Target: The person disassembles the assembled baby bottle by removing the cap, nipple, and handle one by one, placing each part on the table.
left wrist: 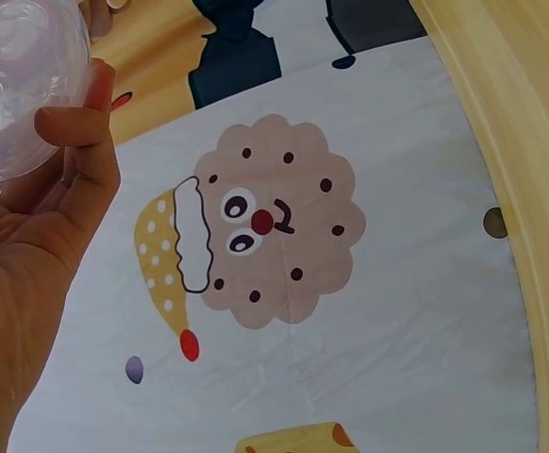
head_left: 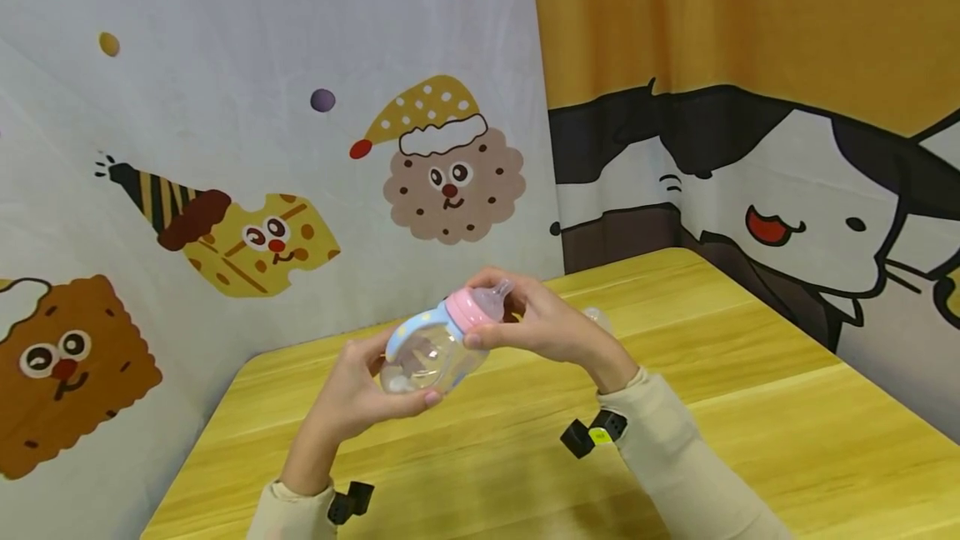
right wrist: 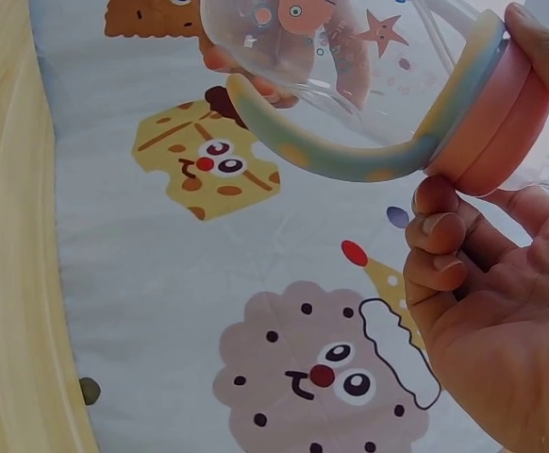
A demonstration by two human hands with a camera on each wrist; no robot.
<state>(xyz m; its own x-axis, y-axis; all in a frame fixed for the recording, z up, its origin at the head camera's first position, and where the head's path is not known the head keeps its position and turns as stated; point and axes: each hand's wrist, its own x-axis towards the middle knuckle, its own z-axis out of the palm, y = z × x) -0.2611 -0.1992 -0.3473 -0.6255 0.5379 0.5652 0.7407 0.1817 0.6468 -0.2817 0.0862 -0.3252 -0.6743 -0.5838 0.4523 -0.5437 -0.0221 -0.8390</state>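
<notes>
Left fingers (left wrist: 74,125) wide round bottle (head_left: 429,363); right fingers (right wrist: 440,232) round pink collar (head_left: 467,310)

Left grip (head_left: 356,388) low; right grip (head_left: 546,323) higher, fingers (right wrist: 441,232) curled

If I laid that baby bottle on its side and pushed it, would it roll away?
The baby bottle might start rolling, because its body looks rounded, but the blue handle sticking out would probably stop it. It's likely light for its size, since its clear body seems to hold no drink.
</notes>
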